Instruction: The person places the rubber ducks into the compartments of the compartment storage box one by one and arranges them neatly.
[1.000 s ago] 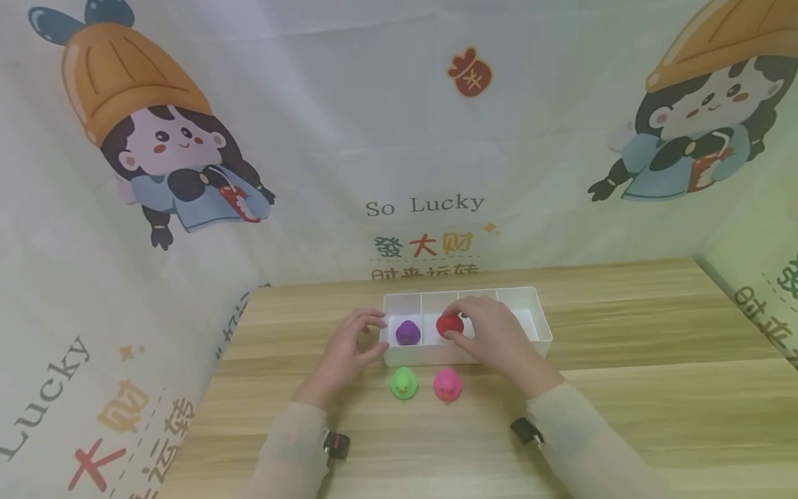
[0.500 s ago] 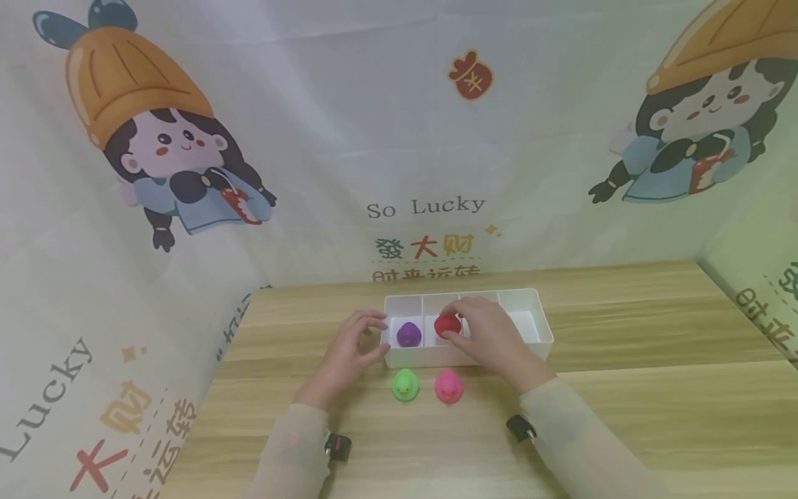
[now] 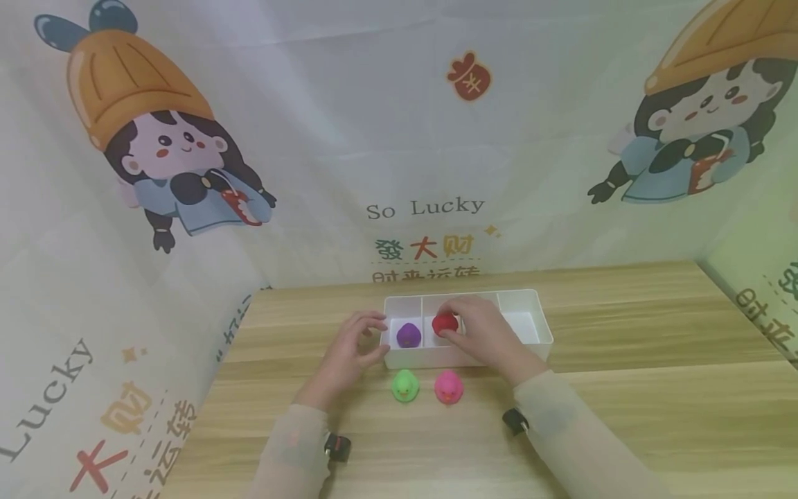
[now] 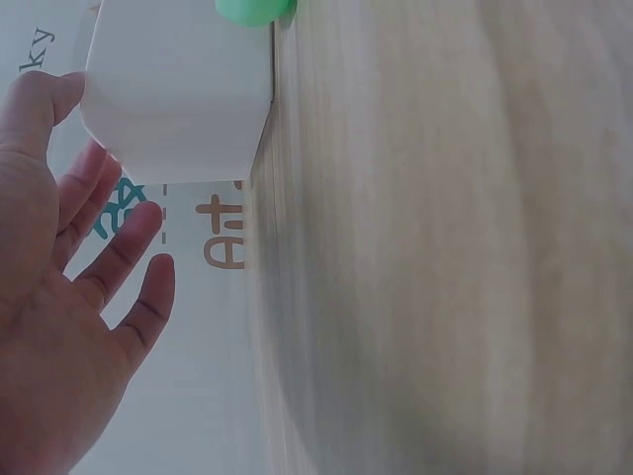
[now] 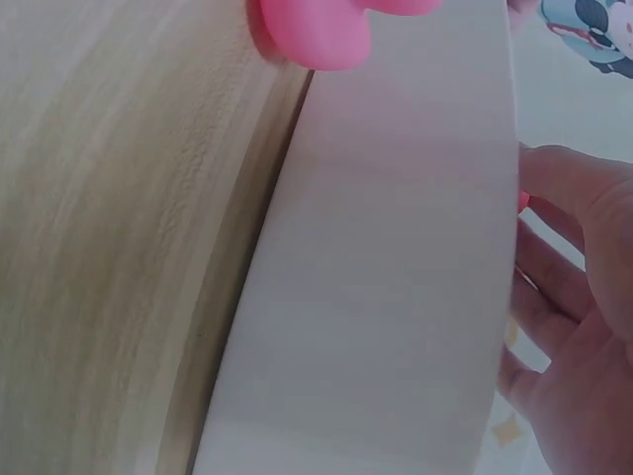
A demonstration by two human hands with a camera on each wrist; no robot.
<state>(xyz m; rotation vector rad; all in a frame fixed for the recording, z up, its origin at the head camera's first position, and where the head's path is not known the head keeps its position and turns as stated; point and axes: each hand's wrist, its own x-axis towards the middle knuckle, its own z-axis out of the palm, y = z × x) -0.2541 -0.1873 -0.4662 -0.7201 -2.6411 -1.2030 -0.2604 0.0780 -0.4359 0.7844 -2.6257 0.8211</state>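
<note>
A white box (image 3: 430,357) with a row of compartments stands on the table. My right hand (image 3: 489,333) reaches over its front wall and pinches a red toy duck (image 3: 445,324) between thumb and fingers, in or just above the second compartment from the left. That hand hides part of the compartments beyond. In the right wrist view the front wall covers nearly all of the red duck. A purple toy duck (image 3: 408,335) sits in the leftmost compartment. My left hand (image 3: 349,350) is at the box's left end, thumb and fingertips at its rim, fingers loosely bent.
In front of the box, a green toy duck (image 3: 405,385) and a pink toy duck (image 3: 449,387) stand side by side on the wooden table (image 3: 623,402). A printed cloth (image 3: 324,138) hangs behind and at the sides.
My right hand has shifted slightly left with the red duck in its grip. The left hand stays at the box's left end, and the other ducks have not moved.
</note>
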